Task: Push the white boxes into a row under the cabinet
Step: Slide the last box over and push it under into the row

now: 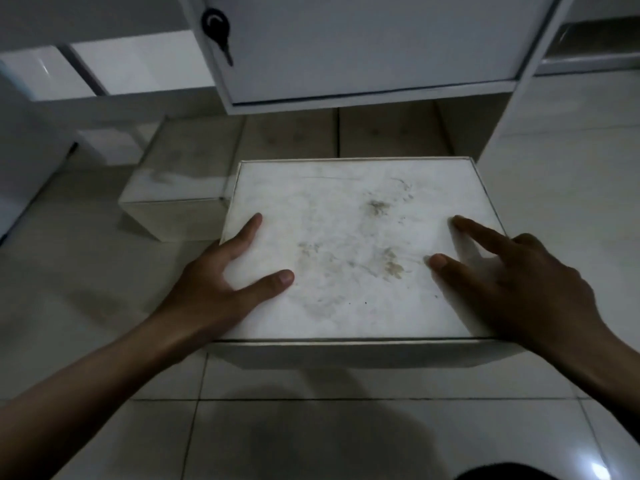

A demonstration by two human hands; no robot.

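On the left I see a smaller white box (176,188) half in shadow on the floor (86,306). My left hand (221,275) lies flat, grip released, on the large stained white box (353,251) before the cabinet (363,46); my right hand (512,285) likewise. More boxes (346,133) beneath are dim.

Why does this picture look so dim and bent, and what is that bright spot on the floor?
Head view: the light is low, so the boxes under the cabinet sit in shade; the wide lens bows the cabinet's straight edges; the spot is glare on the glossy floor tiles; a soft shadow falls below the dusty white box, where the left hand and right hand rest.
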